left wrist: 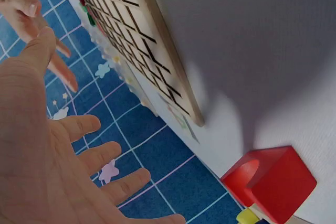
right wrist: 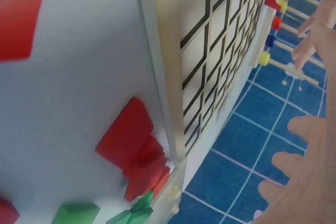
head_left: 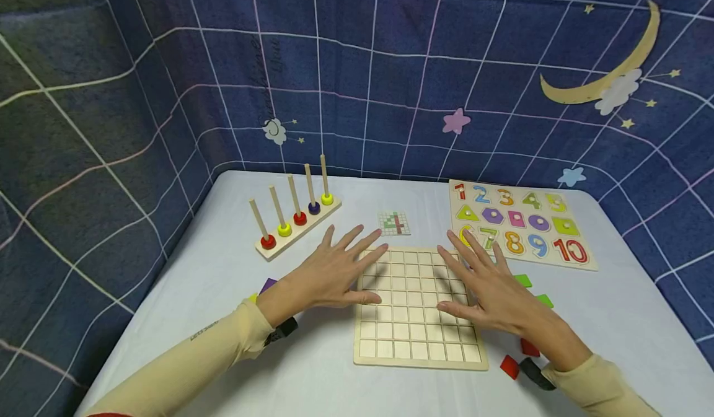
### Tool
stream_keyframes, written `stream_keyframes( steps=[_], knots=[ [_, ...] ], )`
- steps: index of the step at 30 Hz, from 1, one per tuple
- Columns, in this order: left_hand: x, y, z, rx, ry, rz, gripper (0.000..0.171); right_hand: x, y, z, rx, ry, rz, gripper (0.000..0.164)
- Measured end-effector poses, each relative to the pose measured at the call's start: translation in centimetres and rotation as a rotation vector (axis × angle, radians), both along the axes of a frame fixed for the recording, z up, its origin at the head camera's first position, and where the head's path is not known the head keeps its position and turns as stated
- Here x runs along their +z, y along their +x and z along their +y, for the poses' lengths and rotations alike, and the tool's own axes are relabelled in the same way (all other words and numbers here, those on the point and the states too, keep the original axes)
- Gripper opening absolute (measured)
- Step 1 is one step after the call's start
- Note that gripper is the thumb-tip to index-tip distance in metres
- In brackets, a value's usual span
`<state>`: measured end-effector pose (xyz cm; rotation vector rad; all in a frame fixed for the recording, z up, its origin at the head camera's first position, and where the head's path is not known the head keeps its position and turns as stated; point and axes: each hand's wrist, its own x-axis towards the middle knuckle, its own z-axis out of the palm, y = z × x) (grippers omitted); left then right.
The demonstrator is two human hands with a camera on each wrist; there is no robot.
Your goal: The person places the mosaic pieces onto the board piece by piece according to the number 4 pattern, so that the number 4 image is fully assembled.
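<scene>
Board (head_left: 421,361): flat on the white table (head_left: 184,318), grid side up, between the hands, seemingly set there so that both reach it equally.
Left hand (head_left: 334,274): fingers spread wide, holding nothing, over the board's left edge (the shadows below suggest a gap).
Right hand (head_left: 485,287): spread just as wide over the right edge, likewise gripping nothing, which leaves the middle in view.
Card (head_left: 393,223): just beyond the board, pattern up, probably where a glance finds it.
Green pieces (head_left: 523,280) and red pieces (head_left: 509,367): right of the board, apparently for easy reach.
Purple piece (head_left: 270,285): partly hidden behind the left arm.
Ring stand (head_left: 297,232): back left, its rods keeping the rings in place.
Number puzzle (head_left: 526,231): back right, perhaps kept aside.
</scene>
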<state>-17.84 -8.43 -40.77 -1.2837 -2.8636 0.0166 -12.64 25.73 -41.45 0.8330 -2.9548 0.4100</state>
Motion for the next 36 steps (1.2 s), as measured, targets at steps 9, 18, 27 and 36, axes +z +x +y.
stream_keyframes(
  steps=[9,18,27,36],
  knots=[
    [-0.4,0.3,-0.1,-0.063,-0.026,0.012,0.105,-0.4,-0.1,0.7,-0.008,-0.001,-0.013,0.095],
    [-1.3,1.2,-1.7,-0.099,-0.004,-0.191,0.131,-0.1,-2.2,3.8,0.066,-0.061,-0.017,0.079],
    [-2.3,1.7,-1.7,-0.046,-0.084,-0.228,0.131,0.5,-3.5,8.0,0.004,-0.073,-0.112,0.063],
    [-2.3,1.6,-1.3,-0.016,-0.120,-0.301,0.131,-1.3,-4.3,9.0,-0.052,-0.059,-0.065,0.028]
  ],
)
